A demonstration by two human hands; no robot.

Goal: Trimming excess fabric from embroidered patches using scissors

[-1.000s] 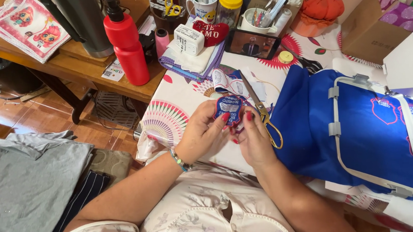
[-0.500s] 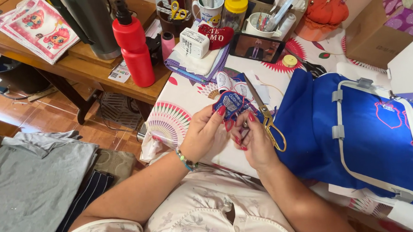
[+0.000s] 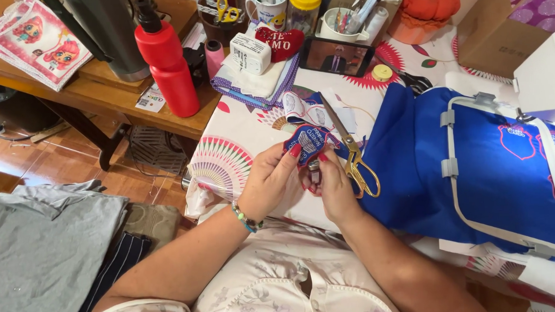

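At the far left of our view lay grey clothing (image 3: 44, 241) on the floor, and beyond it a wooden side table (image 3: 100, 98) carried a red squeeze bottle (image 3: 167, 58). Moving right onto the patterned tablecloth (image 3: 228, 158), we held our left hand (image 3: 269, 181) raised just above the table's near edge, its thumb and forefinger pinched shut on the lower left rim of a small blue embroidered patch (image 3: 305, 142). The patch stood tilted up toward us between both hands, its long axis running roughly from lower left to upper right, and it sat at our fingertips rather than flat on the cloth. Our right hand (image 3: 332, 185) pressed close against the left, fingers curled in and closed on the patch's lower right side; what else it gripped we could not tell. Both hands were equally near the patch, touching it. Just beside the right hand, gold-handled scissors (image 3: 352, 153) lay on the cloth, blades pointing away from us and loops toward us. Farther right, blue fabric (image 3: 409, 169) stretched in a white embroidery hoop (image 3: 452, 167) crowded that side, so the open room for moving lay on the bare cloth to the left and toward our lap.
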